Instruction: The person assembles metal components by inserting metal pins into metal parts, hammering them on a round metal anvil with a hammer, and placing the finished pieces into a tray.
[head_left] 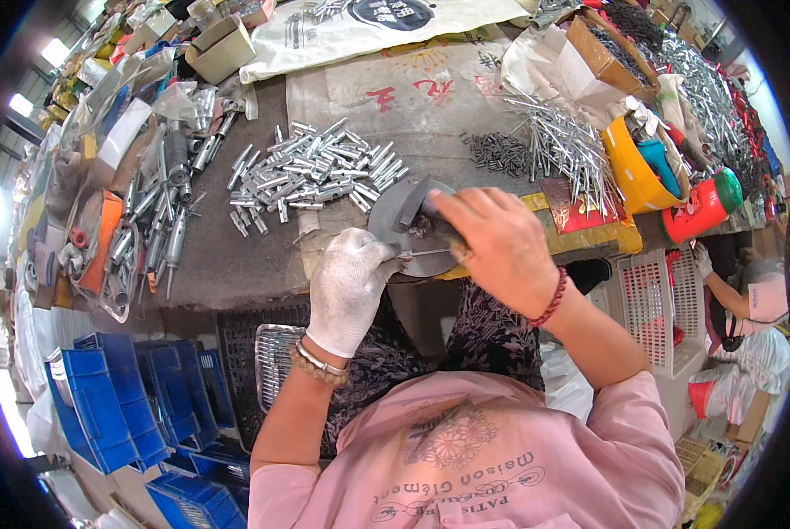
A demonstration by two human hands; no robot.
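Observation:
My left hand [352,286], in a white glove, is closed at the near left side of a round grey metal disc [384,212]. Its fingertips pinch a thin metal rod [428,252] that lies across the disc. My bare right hand [498,247] is over the disc's right side, slightly blurred. Its forefinger reaches to a dark grey metal block [414,204] standing on the disc; the other fingers are partly hidden. Just beyond the disc lies a heap of short silvery metal tubes [311,167].
To the right are small dark pins [499,154], long thin rods [571,145], a yellow container [637,167] and a red jar with a green lid [702,207]. Bagged metal tools [152,212] crowd the left. Blue crates [108,401] stand below; a person's arm [728,293] shows at far right.

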